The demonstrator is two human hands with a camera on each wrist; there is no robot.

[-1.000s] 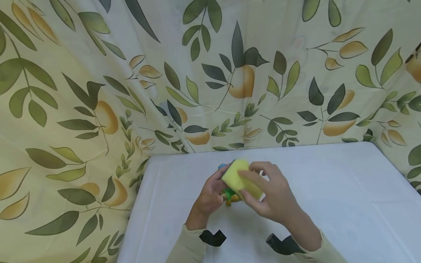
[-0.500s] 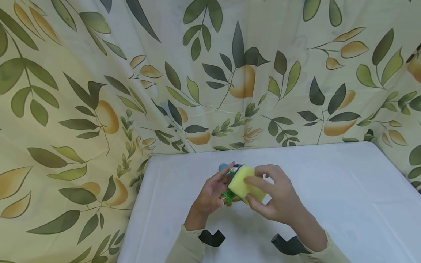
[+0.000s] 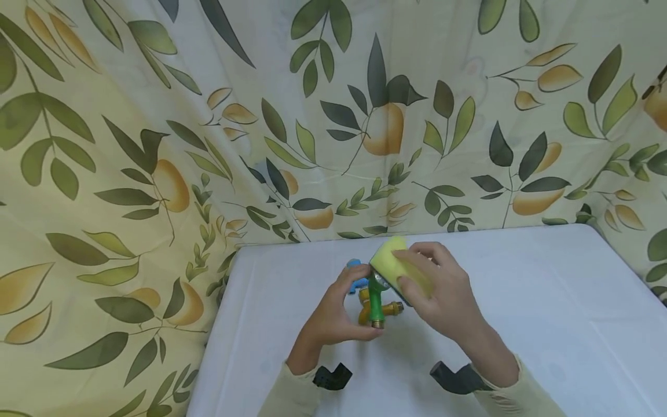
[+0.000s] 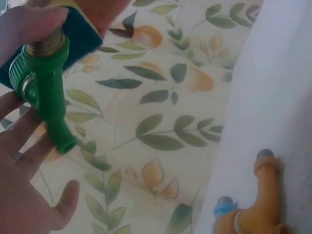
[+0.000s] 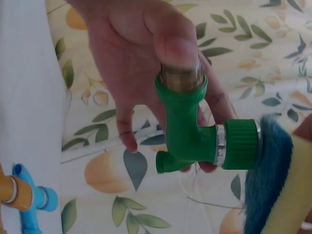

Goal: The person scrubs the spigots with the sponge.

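My left hand (image 3: 330, 318) holds a green tap (image 3: 375, 304) between thumb and fingers. In the right wrist view the thumb presses on the brass threaded end of the tap (image 5: 185, 122), while the ribbed knob points sideways. My right hand (image 3: 445, 289) grips a yellow sponge (image 3: 393, 260) with a dark blue-green scouring side. That scouring side (image 5: 267, 170) lies right at the face of the knob. From the left wrist the tap (image 4: 48, 87) appears with its spout pointing down and the scouring pad behind it.
On the white-covered table (image 3: 521, 313), just beyond the hands, lie an orange tap (image 3: 392, 308) and a blue tap (image 3: 356, 285). A leaf-and-fruit patterned curtain (image 3: 333, 174) rises behind and to the left of the table.
The left hand has turned the green tap, whose body now shows upright with its threaded end toward me. The sponge has shifted up and right, uncovering the orange tap.
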